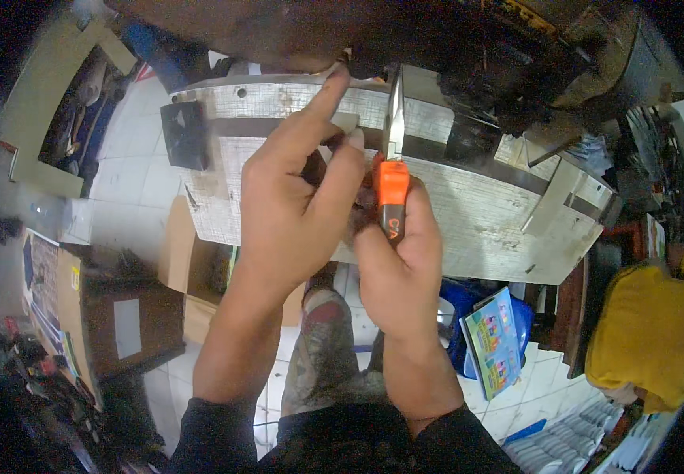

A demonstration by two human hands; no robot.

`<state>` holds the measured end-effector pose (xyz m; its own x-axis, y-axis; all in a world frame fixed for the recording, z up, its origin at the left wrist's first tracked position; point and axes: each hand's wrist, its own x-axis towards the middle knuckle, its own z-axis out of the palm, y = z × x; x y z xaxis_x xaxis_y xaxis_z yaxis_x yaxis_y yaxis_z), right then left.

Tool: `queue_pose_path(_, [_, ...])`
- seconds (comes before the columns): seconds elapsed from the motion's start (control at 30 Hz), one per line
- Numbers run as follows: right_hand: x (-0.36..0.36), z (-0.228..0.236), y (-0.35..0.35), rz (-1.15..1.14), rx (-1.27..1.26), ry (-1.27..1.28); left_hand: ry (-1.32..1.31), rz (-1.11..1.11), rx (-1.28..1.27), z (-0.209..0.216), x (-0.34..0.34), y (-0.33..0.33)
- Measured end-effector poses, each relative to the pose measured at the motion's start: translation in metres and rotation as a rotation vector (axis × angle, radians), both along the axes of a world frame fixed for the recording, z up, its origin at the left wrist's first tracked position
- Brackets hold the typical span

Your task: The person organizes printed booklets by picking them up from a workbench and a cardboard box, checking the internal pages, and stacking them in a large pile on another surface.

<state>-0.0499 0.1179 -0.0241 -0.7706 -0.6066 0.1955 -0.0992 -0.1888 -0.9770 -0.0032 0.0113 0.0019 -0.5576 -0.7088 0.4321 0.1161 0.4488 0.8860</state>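
My right hand [401, 280] is closed around the handle of an orange and black utility knife [393, 183]. Its long metal blade points away from me, over the worn whitish bench top [476, 225]. To the left, my left hand [290, 178] has its index finger stretched out toward the dark far edge of the bench. By its thumb tip shows a small pale piece [346, 121], apparently pinched against curled fingers that are mostly hidden.
Black blocks [184, 135] sit on the bench at left and right. Below left stands an open cardboard box [184, 253]; a brown carton [132, 320] is beside it. Colourful booklets [493, 344] lie at lower right, near a mustard-yellow cloth bundle [646, 336].
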Motion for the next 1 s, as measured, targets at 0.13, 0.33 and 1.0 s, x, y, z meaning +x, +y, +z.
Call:
queue_pose_path(0.13, [0.002, 0.000, 0.002, 0.009, 0.027, -0.013, -0.024, 0.005, -0.023, 0.001, 0.002, 0.000])
queue_pose_path(0.33, [0.001, 0.000, 0.004, -0.044, 0.027, 0.016, -0.037, 0.014, -0.087, 0.003, 0.001, 0.000])
queue_pose_path(1.0, [-0.011, 0.005, 0.010, -0.001, 0.056, 0.039, -0.065, -0.024, 0.076, 0.012, 0.001, 0.015])
